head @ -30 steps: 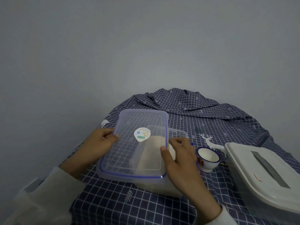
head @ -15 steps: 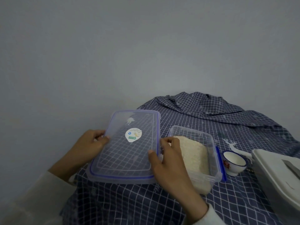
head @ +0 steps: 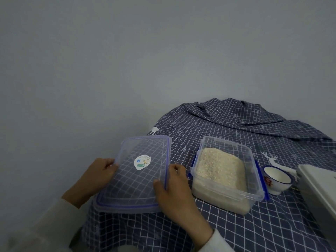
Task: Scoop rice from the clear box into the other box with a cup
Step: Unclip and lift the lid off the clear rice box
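A clear box (head: 253,194) with blue clips stands uncovered, part full of white rice (head: 219,166). Its clear lid (head: 134,186), blue-rimmed with a round sticker, lies low over the cloth to the left of the box. My left hand (head: 96,175) grips the lid's left edge and my right hand (head: 174,190) grips its right edge. A small white cup (head: 277,180) with a dark blue rim sits just right of the clear box. The other box (head: 320,186), white with its lid on, is cut off at the right edge.
A dark blue checked cloth (head: 227,124) with white deer covers the table and bunches up at the back. The table's left edge runs just under the lid. A plain grey wall (head: 127,60) fills the background.
Both hands carried the lid off the clear box to the left and lowered it toward the cloth, uncovering the rice. The view shifted left, so the white box slid toward the right edge.
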